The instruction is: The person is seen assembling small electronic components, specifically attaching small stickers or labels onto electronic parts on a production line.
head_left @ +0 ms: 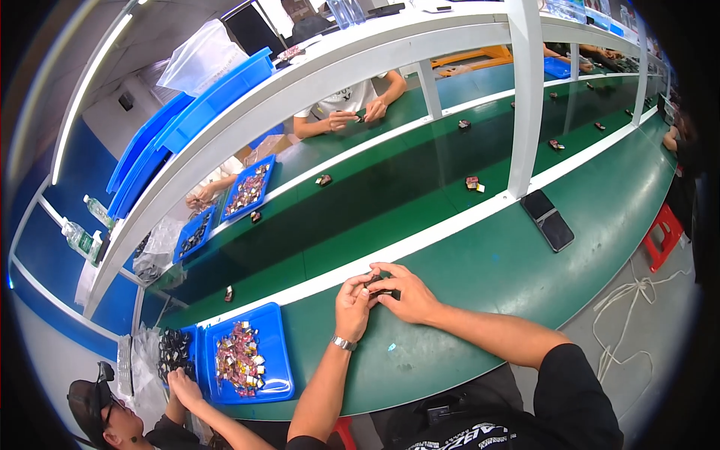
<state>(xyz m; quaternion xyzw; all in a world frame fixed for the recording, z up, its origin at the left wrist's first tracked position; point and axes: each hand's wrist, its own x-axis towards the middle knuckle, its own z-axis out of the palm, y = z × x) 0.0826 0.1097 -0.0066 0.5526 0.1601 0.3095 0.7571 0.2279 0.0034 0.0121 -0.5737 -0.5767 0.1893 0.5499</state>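
Note:
Over the near edge of the green bench [450, 337], my left hand [351, 304] and my right hand [409, 295] are brought together. Between their fingers is a small black part [384, 291], mostly covered, so its exact kind is hidden. My left fingers and thumb pinch it from the left. The right fingers close over it from the other side. Left of my forearm lies a blue tray [286, 360] with a heap of small red, yellow and white parts [240, 356].
A co-worker's hand [184, 386] reaches to black parts [175, 349] at the left. A folding phone [547, 220] lies to the right. Beyond the white rail, small assemblies [474, 184] sit on the dark green belt [405, 195]. A white post [523, 97] rises from the rail.

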